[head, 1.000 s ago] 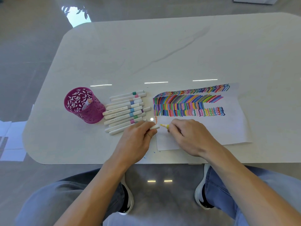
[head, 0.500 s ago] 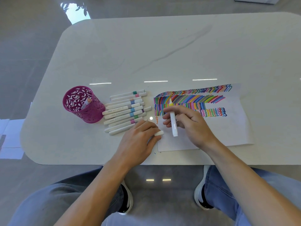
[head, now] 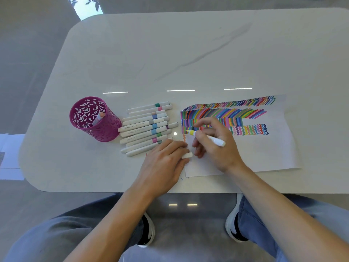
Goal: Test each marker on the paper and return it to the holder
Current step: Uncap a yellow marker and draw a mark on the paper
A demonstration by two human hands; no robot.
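Between holder point(head: 110, 130) and paper point(head: 264, 154): capped markers point(head: 143, 126) row.

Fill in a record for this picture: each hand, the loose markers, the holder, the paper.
Right hand: grips uncapped yellow marker, tip near the paper left edge
Left hand: holds white cap beside the paper
Loose markers: capped, in a row between holder and paper
Holder: pink, upright, one peach-ended marker inside
Paper: coloured strokes across its upper part

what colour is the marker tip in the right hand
Yellow; the marker shows best in the head view.
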